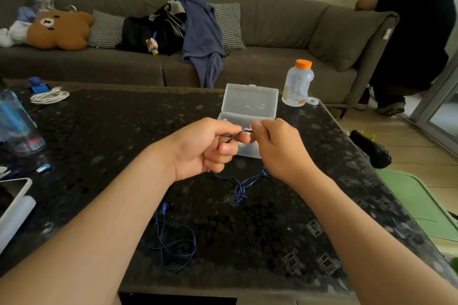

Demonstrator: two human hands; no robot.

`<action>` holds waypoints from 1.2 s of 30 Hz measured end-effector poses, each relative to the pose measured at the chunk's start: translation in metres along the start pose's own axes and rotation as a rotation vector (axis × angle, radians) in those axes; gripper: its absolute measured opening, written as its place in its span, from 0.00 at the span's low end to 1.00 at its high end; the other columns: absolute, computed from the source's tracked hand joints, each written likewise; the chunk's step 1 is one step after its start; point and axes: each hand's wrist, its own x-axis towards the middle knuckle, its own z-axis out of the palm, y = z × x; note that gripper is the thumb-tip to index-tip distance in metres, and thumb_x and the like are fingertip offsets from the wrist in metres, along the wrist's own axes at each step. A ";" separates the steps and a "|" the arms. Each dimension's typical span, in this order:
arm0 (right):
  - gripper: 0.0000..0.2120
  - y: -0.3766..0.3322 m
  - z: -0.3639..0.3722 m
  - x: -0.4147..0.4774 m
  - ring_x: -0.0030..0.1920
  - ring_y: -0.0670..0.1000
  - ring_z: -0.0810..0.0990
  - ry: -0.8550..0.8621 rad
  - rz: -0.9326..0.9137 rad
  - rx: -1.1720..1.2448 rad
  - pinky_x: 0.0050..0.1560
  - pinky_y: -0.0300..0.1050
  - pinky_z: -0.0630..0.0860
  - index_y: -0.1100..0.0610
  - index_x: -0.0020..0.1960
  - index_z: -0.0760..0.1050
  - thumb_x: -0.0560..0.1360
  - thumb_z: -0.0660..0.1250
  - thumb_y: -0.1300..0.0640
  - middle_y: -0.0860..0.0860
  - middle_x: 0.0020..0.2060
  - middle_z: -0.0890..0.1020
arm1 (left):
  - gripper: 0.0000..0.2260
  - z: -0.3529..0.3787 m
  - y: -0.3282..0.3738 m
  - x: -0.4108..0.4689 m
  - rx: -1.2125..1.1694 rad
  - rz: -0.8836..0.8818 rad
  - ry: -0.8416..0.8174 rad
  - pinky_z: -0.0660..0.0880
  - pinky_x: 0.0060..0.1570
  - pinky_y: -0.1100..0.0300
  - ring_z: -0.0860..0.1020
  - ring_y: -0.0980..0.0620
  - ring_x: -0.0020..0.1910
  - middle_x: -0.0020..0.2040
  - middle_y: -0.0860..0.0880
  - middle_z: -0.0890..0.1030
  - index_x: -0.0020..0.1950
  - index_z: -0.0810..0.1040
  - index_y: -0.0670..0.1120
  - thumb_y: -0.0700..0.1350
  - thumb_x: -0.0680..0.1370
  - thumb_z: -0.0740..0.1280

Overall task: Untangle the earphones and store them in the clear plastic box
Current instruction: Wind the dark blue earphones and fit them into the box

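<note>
Thin blue earphones (240,188) hang from my hands and trail in loose tangled loops over the black table (99,131); a further loop lies near the front at the cable end (171,247). My left hand (205,148) pinches a short stretch of cord, fingers curled. My right hand (280,148) pinches the same cord a little to the right. Both are raised just in front of the clear plastic box (249,106), whose lid stands open. My hands hide the box's front part.
A clear bottle with an orange cap (297,84) stands behind the box on the right. A coiled white cable (49,96), a blue tumbler (17,124) and a tablet (12,195) sit at the left. A person (416,32) crouches beside the sofa (272,32).
</note>
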 end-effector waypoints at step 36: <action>0.16 -0.032 -0.015 -0.014 0.31 0.51 0.80 -0.253 0.151 0.430 0.43 0.49 0.79 0.63 0.39 0.83 0.81 0.67 0.55 0.58 0.31 0.84 | 0.19 -0.003 -0.015 0.010 0.316 0.083 0.292 0.83 0.51 0.53 0.87 0.48 0.48 0.51 0.42 0.88 0.58 0.85 0.40 0.49 0.89 0.58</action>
